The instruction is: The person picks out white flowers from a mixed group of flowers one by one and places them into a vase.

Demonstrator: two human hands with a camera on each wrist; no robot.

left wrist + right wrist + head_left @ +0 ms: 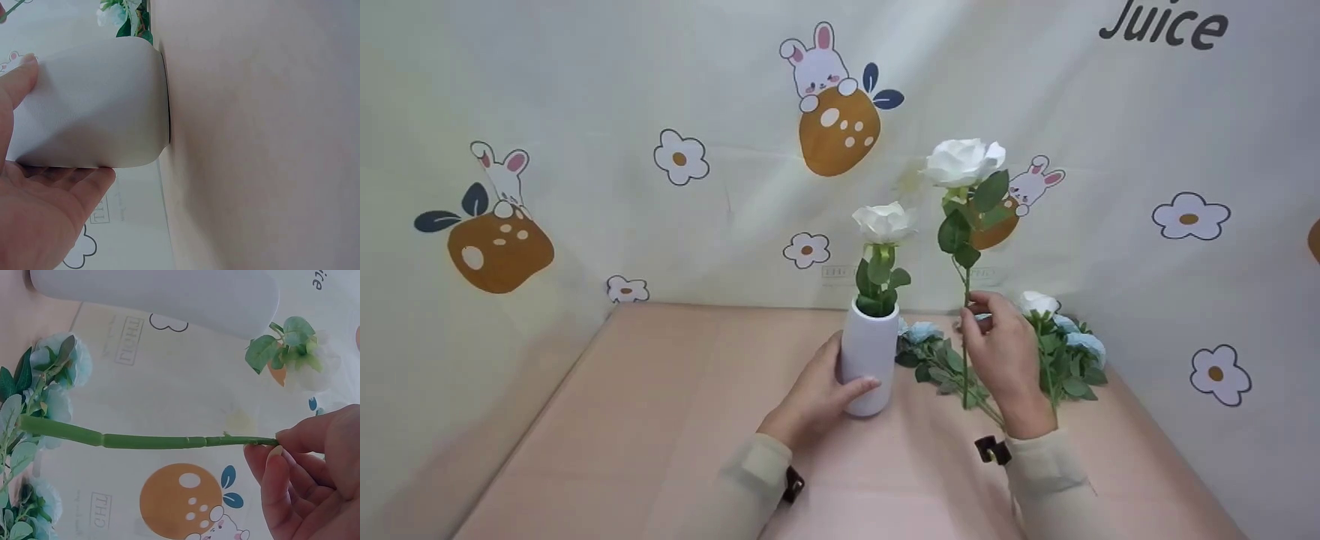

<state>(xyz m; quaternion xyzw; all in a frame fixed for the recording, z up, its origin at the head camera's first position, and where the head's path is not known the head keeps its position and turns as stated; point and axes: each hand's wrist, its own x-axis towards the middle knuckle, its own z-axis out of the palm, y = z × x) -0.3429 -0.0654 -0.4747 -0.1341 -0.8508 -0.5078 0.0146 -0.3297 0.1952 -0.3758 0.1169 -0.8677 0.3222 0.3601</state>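
Note:
A white vase (pixel 870 360) stands on the table with one white rose (pixel 885 223) upright in it, its leaves at the mouth. My left hand (pixel 821 386) grips the vase low down, thumb across the front and fingers round the far side. In the left wrist view the vase (pixel 101 107) fills the space between thumb and fingers. To the right of the vase, my right hand (pixel 1009 352) pinches the stem of a second white rose (pixel 964 163), held upright, bloom high. The right wrist view shows the bare green stem (pixel 146 441) between thumb and fingertips.
Blue flowers with leafy stems (pixel 934 356) lie on the table right of the vase. Farther right is a bunch of blue and white flowers (pixel 1072 352). A pink cloth covers the table (pixel 660 405); a curtain printed with rabbits (pixel 735 150) hangs behind.

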